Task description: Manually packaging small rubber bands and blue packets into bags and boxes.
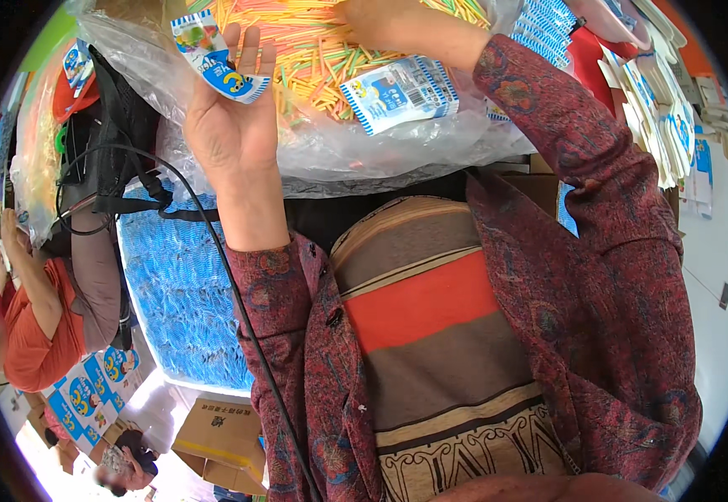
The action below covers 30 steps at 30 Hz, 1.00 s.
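The left hand (234, 142) is facing palm up near the top of the view. Its fingers are stretching out, and a shiny packet (212, 57) is lying across them. The packet is blue and white with a little colour near one end. It is covering part of the hand, so I cannot tell if the thumb is pinching it.

The right hand (376, 23) is reaching over a big heap of thin sticks (309, 63) and touching them. The sticks are showing yellow, orange, pink and green. The fingers of this hand are hiding at the top edge, so I cannot tell if they are wide, narrow or holding something.

A striped packet (400, 94), also blue and white, is lying at the near side of the sticks, below the right hand. A clear plastic sheet (364, 159) is spreading around the sticks and wrinkling along the front. More blue and white packets (544, 32) are sitting to the right of the heap.

Lower on the left, a big white tub (150, 356) is holding lots of blue things, packed close together. A black cable (234, 289) is hanging down in front of it. A brown box (217, 435) is standing below the tub. Farther left, a person in an orange top (38, 339) is sitting.
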Motion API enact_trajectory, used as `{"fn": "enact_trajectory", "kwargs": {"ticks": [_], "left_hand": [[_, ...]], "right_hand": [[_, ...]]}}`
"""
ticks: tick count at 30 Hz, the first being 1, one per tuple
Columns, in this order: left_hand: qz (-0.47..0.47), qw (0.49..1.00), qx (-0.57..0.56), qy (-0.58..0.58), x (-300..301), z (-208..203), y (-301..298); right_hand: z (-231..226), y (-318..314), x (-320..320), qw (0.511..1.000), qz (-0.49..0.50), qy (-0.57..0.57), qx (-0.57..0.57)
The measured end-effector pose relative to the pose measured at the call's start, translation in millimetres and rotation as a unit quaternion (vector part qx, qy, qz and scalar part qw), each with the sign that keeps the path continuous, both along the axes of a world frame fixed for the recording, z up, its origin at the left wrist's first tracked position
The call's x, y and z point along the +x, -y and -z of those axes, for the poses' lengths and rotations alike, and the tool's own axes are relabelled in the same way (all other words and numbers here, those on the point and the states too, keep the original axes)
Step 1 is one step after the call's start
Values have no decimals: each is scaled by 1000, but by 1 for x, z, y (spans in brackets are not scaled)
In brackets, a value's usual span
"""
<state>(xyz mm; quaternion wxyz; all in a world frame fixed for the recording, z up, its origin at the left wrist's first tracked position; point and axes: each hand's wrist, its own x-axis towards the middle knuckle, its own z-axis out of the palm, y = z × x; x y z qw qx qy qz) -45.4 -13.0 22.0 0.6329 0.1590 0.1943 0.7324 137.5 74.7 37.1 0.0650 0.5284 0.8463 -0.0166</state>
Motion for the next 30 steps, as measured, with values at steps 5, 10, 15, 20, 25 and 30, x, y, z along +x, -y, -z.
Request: {"fn": "enact_trajectory", "kwargs": {"ticks": [5,10,15,20,25,30], "left_hand": [[4,1000,-4,-18,2,2,-2],[-3,999,-16,-29,0,8,0],[13,1000,-18,-22,4,8,-3],[23,999,-32,2,16,7,-4],[77,991,36,106,46,18,-4],[133,969,134,158,54,13,-5]], "right_hand": [[17,-6,3,999,-46,-19,-12],[1,9,7,995,-23,-65,69],[4,-22,21,981,-62,-176,55],[-12,-17,19,850,-8,-492,-189],[-52,44,-30,489,169,-797,-312],[-12,45,-47,445,55,-861,-239]]}}
